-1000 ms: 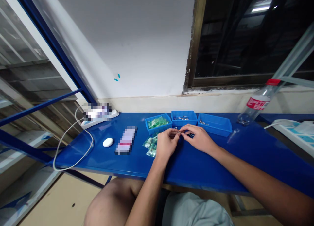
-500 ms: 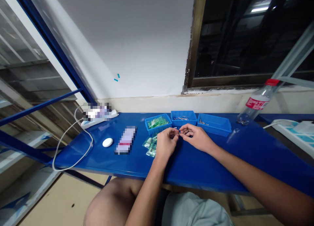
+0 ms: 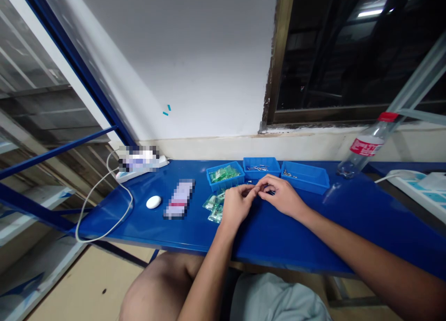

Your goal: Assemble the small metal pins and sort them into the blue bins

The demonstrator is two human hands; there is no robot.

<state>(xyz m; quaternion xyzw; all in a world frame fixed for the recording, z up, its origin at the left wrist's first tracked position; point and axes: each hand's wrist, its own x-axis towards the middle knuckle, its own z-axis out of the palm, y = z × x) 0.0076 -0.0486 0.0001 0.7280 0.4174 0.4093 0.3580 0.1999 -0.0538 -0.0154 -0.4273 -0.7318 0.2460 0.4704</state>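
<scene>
My left hand [image 3: 237, 204] and my right hand [image 3: 282, 195] meet above the blue table [image 3: 313, 237], fingertips close together. Between them they pinch a small metal part [image 3: 257, 186], mostly hidden by the fingers. Just behind my hands stand several blue plastic trays: one with green packets [image 3: 225, 174], one with thin metal pins [image 3: 260, 167], and one with a few small metal pieces [image 3: 304, 179]. Loose green packets [image 3: 214, 208] lie next to my left hand.
A white oval object [image 3: 154, 202] and a pixelated flat item [image 3: 179, 199] lie left of my hands. A white cable [image 3: 104, 209] runs to a power strip [image 3: 139, 167]. A plastic bottle [image 3: 365, 144] stands at the back right.
My left fingertips have moved slightly right, closer to my right hand. The trays and packets have not moved.
</scene>
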